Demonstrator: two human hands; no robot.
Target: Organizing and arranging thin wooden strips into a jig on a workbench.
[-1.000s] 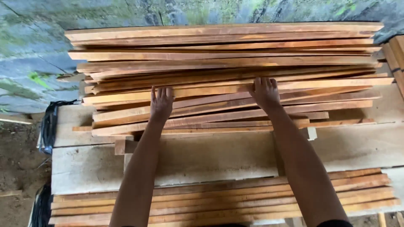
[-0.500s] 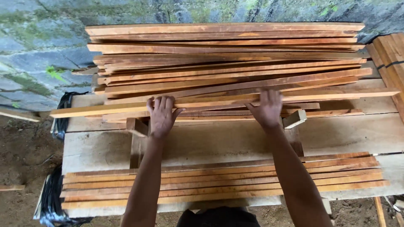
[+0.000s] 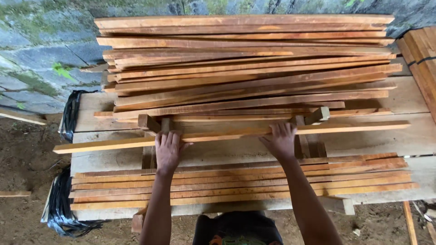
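Observation:
One long thin wooden slat (image 3: 354,127) lies across pale planks, between a big loose pile of reddish slats (image 3: 245,68) at the back and a neat row of slats (image 3: 236,186) at the front. My left hand (image 3: 167,150) rests flat on the slat's left part, fingers over its edge. My right hand (image 3: 280,140) presses on it right of the middle. The slat runs from the left edge of the bench to the far right and sits apart from the back pile.
Pale wide planks (image 3: 408,140) form the bench top. Short wooden blocks (image 3: 318,115) stand under the back pile. Black plastic sheeting (image 3: 61,204) hangs at the left. A stone wall (image 3: 41,54) is behind, dirt ground (image 3: 22,172) below, and more bundled slats (image 3: 422,59) lie at the right.
Both hands have drawn one slat out of the back pile toward me, onto the bare planks. The camera view has shifted slightly.

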